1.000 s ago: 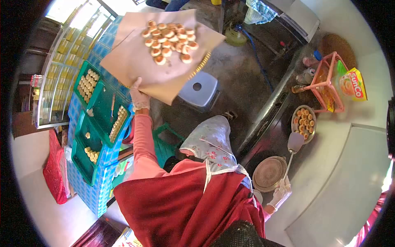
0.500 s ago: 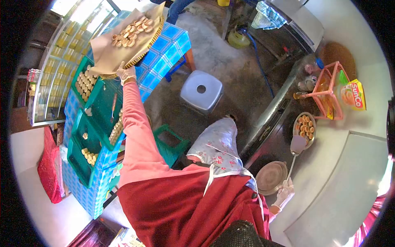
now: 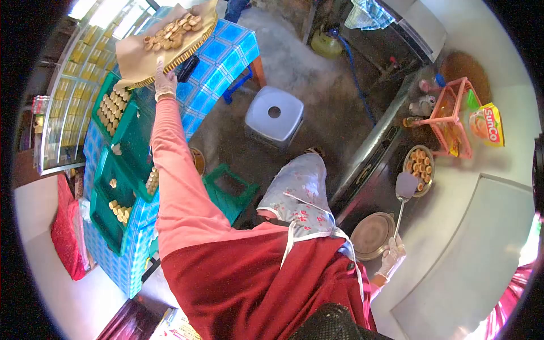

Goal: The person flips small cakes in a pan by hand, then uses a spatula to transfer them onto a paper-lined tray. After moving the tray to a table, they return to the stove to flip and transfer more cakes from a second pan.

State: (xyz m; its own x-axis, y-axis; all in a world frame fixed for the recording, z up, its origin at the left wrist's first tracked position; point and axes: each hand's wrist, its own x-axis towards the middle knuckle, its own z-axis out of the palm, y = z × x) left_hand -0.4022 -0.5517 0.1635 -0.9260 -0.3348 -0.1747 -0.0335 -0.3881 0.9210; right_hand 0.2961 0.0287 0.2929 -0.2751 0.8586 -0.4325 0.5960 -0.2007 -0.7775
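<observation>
At the upper left my left hand [image 3: 164,83], in a clear glove, is closed on the near rim of a woven tray [image 3: 195,50]. Brown paper [image 3: 131,59] lines the tray, and a heap of browned round pieces [image 3: 173,32] lies on it. My right hand [image 3: 392,256], gloved too, is wrapped round the handle of a spatula [image 3: 406,186] at the lower right. The spatula's blade is over the near edge of a round pan [image 3: 429,180] that holds browned pieces. Beside my right hand lies a round lid [image 3: 371,235].
Green trays [image 3: 102,198] with pale rolled pieces stand on the blue checked table [image 3: 238,48]. A white stool [image 3: 275,113] and a green stool [image 3: 249,195] are on the floor. A pink rack [image 3: 466,122] stands behind the pan, near a yellow SunCo pouch [image 3: 487,126].
My left hand and the woven tray have moved a little left and up, and the tray has tilted. My right hand still holds the spatula near the pan.
</observation>
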